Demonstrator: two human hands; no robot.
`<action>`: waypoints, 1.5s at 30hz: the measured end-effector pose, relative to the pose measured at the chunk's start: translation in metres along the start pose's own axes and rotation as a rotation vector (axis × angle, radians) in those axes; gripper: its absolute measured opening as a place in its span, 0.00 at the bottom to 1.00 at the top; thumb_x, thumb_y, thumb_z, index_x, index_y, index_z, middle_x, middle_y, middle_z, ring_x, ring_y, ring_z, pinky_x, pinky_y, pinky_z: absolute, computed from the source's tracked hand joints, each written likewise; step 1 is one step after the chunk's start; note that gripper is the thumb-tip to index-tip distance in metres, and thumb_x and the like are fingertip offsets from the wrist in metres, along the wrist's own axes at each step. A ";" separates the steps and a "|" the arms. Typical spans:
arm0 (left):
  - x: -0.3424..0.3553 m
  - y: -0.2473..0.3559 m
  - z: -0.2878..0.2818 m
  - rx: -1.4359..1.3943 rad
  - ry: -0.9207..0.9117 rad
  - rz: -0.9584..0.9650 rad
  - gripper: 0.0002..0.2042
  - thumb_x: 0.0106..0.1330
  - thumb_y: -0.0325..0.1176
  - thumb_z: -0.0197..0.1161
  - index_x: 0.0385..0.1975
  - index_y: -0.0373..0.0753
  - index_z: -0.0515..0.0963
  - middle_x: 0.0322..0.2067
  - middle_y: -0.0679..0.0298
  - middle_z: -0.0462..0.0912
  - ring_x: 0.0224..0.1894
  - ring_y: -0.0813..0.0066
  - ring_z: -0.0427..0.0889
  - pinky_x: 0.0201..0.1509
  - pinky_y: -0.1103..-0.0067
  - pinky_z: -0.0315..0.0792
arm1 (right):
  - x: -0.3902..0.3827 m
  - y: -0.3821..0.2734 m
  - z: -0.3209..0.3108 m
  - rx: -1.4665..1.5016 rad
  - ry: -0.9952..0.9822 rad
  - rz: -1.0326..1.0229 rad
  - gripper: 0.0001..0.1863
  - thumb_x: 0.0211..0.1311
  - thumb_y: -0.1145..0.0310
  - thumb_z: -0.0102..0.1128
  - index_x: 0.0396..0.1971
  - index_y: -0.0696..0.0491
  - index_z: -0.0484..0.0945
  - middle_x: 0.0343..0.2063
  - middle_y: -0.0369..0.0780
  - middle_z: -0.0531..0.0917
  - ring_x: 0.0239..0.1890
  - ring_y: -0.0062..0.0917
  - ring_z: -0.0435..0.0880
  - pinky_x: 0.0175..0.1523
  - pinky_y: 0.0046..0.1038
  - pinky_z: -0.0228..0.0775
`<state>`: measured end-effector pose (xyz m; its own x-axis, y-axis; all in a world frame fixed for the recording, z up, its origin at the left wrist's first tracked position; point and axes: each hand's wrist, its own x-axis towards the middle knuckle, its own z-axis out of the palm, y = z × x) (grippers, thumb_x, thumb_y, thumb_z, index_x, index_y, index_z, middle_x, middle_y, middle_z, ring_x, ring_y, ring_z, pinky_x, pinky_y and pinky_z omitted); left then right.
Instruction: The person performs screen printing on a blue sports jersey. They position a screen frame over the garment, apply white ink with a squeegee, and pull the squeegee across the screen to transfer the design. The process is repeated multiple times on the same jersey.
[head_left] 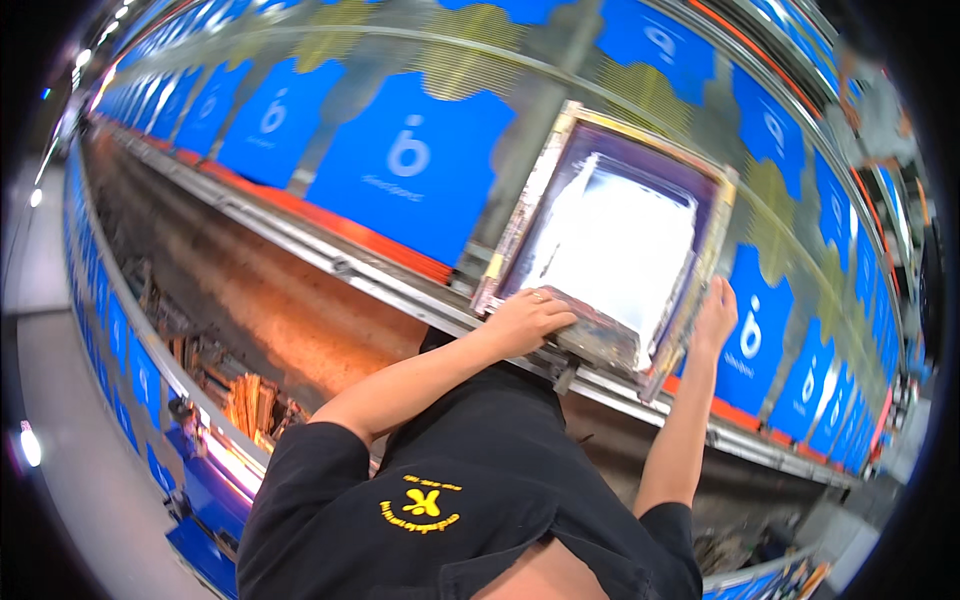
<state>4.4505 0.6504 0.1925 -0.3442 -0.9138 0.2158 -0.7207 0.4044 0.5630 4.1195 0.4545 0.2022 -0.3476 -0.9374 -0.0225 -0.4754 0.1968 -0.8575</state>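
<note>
A screen-printing frame (728, 200) with worn, pale edges lies tilted over the printing table in front of me. White ink (625, 225) covers much of its mesh. A dark, ink-stained squeegee (605, 328) rests along the frame's near end. My left hand (528, 322), a ring on one finger, is closed over the near left part of the frame, its fingertips against the squeegee's left end. At the frame's near right side, my right hand (714, 315) is closed on the edge, with part of its fingers hidden.
Blue fabric pieces (410, 160) with white prints lie in rows on the long table. A metal rail (345, 268) runs along its near edge. Behind me to the left stands another table with blue pieces (146, 375). Another person (880, 120) is at the far right.
</note>
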 end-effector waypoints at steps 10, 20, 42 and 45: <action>-0.079 -0.163 -0.171 0.000 -0.210 -0.257 0.25 0.49 0.22 0.72 0.51 0.47 0.86 0.48 0.64 0.89 0.55 0.58 0.86 0.60 0.62 0.76 | -0.132 -0.075 0.229 -0.083 -0.034 -0.048 0.22 0.77 0.51 0.63 0.51 0.56 0.86 0.48 0.45 0.89 0.51 0.35 0.86 0.60 0.36 0.76; -0.122 -0.257 -0.254 0.064 -0.318 -0.261 0.24 0.46 0.23 0.75 0.48 0.42 0.86 0.47 0.61 0.89 0.53 0.55 0.84 0.58 0.64 0.75 | -0.197 -0.107 0.356 0.049 -0.030 0.181 0.16 0.70 0.52 0.67 0.48 0.47 0.85 0.27 0.38 0.87 0.28 0.28 0.84 0.40 0.34 0.76; 0.113 -0.427 -0.296 0.356 -0.361 0.032 0.14 0.62 0.47 0.72 0.30 0.42 0.84 0.33 0.62 0.89 0.41 0.56 0.87 0.51 0.62 0.75 | -0.209 -0.118 0.370 -0.161 -0.069 0.121 0.20 0.69 0.52 0.70 0.53 0.49 0.83 0.42 0.40 0.86 0.43 0.31 0.84 0.51 0.33 0.74; 0.120 -0.440 -0.291 0.337 -0.365 -0.060 0.16 0.62 0.48 0.73 0.35 0.41 0.86 0.35 0.61 0.89 0.42 0.55 0.88 0.53 0.61 0.77 | -0.200 -0.138 0.367 -0.242 -0.034 0.036 0.25 0.68 0.52 0.73 0.56 0.52 0.82 0.44 0.41 0.86 0.47 0.32 0.84 0.55 0.34 0.74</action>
<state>4.9013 0.3513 0.2033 -0.4404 -0.8874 -0.1363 -0.8796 0.3960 0.2636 4.5514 0.5089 0.1358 -0.3426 -0.9368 -0.0715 -0.6444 0.2897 -0.7076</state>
